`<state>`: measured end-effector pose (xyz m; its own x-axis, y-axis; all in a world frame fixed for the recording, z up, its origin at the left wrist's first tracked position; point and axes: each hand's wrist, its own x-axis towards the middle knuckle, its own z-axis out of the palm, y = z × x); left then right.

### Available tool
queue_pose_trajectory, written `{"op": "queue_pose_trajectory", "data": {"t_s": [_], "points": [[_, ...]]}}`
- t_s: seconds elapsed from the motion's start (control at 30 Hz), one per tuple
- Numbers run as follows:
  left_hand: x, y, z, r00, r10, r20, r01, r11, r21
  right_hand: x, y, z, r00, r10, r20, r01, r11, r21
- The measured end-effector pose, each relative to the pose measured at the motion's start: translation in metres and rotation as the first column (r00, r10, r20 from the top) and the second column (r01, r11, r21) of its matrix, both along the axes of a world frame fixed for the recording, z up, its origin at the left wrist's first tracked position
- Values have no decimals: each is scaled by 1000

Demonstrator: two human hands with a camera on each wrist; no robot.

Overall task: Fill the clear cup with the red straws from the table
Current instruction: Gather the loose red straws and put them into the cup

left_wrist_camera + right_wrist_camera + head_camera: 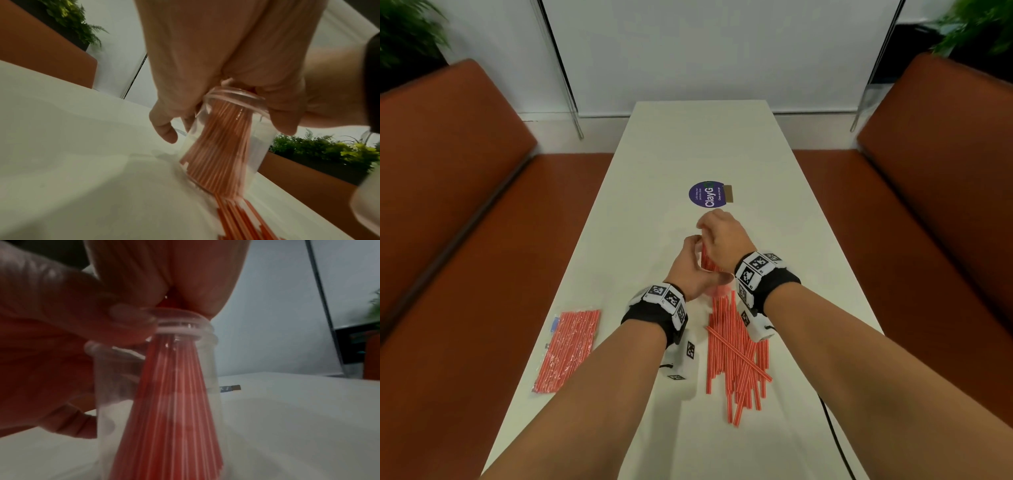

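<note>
The clear cup (255, 146) stands on the white table (688, 144) with its base on the surface. My left hand (690, 260) curls round its upper wall and rim from the left. A bundle of red straws (170, 402) stands inside it, fanning out toward the base. My right hand (717, 233) grips the tops of these straws from above, just over the rim (185, 326). In the head view both hands hide most of the cup. Several loose red straws (736, 356) lie in a pile on the table behind my wrists.
A sealed packet of red straws (568, 346) lies near the table's left edge. A round purple sticker (707, 194) sits beyond the hands. Orange benches (465, 205) run along both sides. A black cable (835, 438) trails off the near right.
</note>
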<state>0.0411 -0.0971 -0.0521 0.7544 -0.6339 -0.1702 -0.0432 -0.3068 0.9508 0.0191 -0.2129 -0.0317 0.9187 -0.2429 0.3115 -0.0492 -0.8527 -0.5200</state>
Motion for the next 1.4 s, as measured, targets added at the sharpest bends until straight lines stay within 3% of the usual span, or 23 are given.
{"op": "queue_pose_trajectory", "data": {"t_s": [0.1,0.2,0.27,0.43,0.57,0.77,0.93,1.0,1.07,1.2,1.4], "points": [[-1,2,2,1000,4,-14,-4,1000,6,-4,-2,-1,997,-40,67,41,999,-17],[0,1,3,1000,7,-14,-7,1000,21,-6,-2,-3,995,66,-69,-77,981,-178],[1,1,4,1000,6,-3,-6,998,57,-5,-6,-1,987,52,-150,-87,969,-233],[5,3,5,1000,10,-17,-8,994,107,-13,-11,4,997,-78,-1,78,996,-53],[5,6,8,999,28,-16,-26,994,103,-36,2,-9,998,-27,-62,30,998,57],[2,8,12,1000,-7,5,7,998,55,-27,6,-6,988,67,-140,-64,998,26],[-1,9,12,998,-49,31,48,998,40,1,10,2,968,129,-215,-162,976,-148],[-1,11,13,998,-42,39,40,998,40,4,12,3,957,183,-223,-209,973,-95],[0,12,13,998,-44,55,42,998,39,2,11,5,960,242,-141,-242,970,16],[2,14,10,1000,-1,16,0,998,70,-12,-1,-1,980,197,-42,-187,966,176],[5,15,9,999,-29,30,26,995,97,-47,-18,-33,965,221,-142,-231,971,-59]]}}
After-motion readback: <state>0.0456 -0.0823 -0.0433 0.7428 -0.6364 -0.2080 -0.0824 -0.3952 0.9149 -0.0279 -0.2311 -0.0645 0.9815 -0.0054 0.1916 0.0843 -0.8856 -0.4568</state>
